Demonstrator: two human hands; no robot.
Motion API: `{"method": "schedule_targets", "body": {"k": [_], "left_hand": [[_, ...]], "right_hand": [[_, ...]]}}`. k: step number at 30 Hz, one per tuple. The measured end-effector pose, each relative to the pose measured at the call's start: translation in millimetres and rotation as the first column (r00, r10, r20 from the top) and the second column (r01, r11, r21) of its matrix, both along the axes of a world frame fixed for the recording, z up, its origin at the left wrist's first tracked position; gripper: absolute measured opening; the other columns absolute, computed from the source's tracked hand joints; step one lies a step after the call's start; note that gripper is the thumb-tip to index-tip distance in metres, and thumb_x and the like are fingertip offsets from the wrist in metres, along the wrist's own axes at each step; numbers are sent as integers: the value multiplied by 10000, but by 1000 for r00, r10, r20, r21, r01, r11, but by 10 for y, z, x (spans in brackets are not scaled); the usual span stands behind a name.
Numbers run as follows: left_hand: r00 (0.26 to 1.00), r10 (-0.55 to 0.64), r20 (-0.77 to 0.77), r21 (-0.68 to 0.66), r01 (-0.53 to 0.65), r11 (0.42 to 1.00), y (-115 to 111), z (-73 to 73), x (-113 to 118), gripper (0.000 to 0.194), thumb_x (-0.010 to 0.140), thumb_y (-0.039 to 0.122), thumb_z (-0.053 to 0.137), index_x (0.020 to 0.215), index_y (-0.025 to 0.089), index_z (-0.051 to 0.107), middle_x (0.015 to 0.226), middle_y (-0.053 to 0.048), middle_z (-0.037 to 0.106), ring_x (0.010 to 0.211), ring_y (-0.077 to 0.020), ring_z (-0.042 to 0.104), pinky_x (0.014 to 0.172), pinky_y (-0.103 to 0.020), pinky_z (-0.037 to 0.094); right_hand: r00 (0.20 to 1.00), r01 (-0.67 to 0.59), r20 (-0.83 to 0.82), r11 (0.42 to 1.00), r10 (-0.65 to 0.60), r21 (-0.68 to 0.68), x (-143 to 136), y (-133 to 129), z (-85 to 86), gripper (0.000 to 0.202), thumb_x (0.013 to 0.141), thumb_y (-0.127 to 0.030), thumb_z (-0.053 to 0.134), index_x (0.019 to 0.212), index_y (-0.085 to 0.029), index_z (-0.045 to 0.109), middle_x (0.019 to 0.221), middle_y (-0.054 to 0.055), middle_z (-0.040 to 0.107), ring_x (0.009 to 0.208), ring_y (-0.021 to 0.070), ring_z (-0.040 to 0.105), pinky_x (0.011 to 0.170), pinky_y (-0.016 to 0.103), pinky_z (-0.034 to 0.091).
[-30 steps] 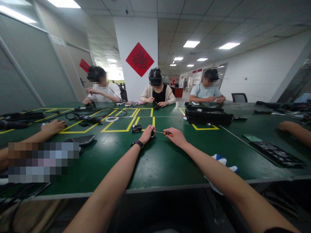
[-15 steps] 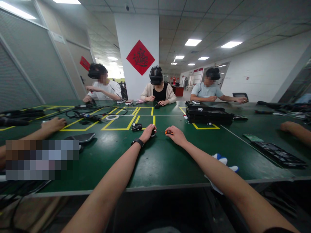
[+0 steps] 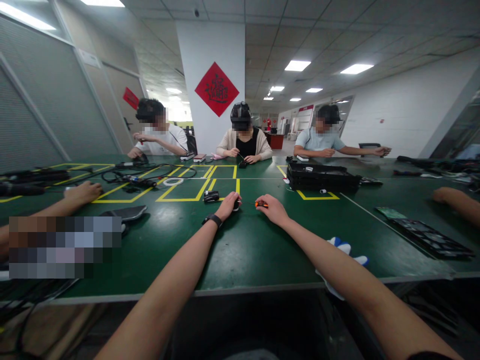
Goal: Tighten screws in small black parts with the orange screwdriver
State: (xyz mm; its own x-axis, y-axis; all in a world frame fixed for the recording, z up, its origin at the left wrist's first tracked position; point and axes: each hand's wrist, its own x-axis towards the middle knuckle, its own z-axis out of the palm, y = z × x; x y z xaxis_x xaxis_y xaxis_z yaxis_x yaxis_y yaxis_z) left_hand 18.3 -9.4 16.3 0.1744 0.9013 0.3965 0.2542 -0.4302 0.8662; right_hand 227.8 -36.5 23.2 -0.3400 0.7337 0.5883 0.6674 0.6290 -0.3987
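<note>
My left hand rests on the green table, closed around a small dark part with a pale lower edge; the fingers cover much of it, and its kind does not show. In my right hand is a screwdriver with an orange and black handle. Its thin shaft points left, toward the small dark part; whether the tip touches it I cannot tell. Just left of my left hand lies a black cylindrical piece with light marks.
A stack of black housings stands right of centre. Blue and white gloves lie by my right forearm. A circuit board assembly is at the right, cables at the left. Three people sit opposite; other people's arms reach in at both sides.
My two hands look almost unmoved, with the screwdriver in the same place. Across the table, the person on the right has raised and stretched an outer hand slightly further right.
</note>
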Motion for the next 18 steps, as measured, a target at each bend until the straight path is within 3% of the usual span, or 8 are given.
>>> {"method": "schedule_targets", "body": {"k": [6,10,15,18], "left_hand": [[1000,-12,-29,52,14,999,45,-28,-15,377,804,467,280,779,176,519,679,-8,549,657,-130,503,657,-257,390],[1000,-8,-8,26,8,1000,51,-33,-13,378,800,469,282,788,173,517,686,-12,554,665,-132,512,660,-262,395],[998,-29,57,-41,32,999,45,-42,-5,373,792,473,293,804,165,503,703,-20,564,666,-130,525,657,-266,405],[995,-65,72,-27,67,997,40,-42,1,378,790,478,298,810,160,499,687,-18,562,650,-126,525,656,-265,407]], "right_hand": [[998,-54,-22,998,53,-24,-15,-52,55,209,726,-346,557,888,-227,613,829,28,587,745,145,522,693,267,399],[975,-67,-216,997,60,-27,-62,-78,85,255,752,-378,491,891,-190,592,792,28,583,721,130,523,664,251,422],[824,-114,-563,993,70,-43,-109,-15,61,328,638,-372,614,871,-149,559,806,34,575,707,119,526,667,244,440],[726,-268,-682,951,93,-156,-147,4,34,346,639,-398,605,870,-141,574,809,43,580,652,109,521,623,244,448]]}}
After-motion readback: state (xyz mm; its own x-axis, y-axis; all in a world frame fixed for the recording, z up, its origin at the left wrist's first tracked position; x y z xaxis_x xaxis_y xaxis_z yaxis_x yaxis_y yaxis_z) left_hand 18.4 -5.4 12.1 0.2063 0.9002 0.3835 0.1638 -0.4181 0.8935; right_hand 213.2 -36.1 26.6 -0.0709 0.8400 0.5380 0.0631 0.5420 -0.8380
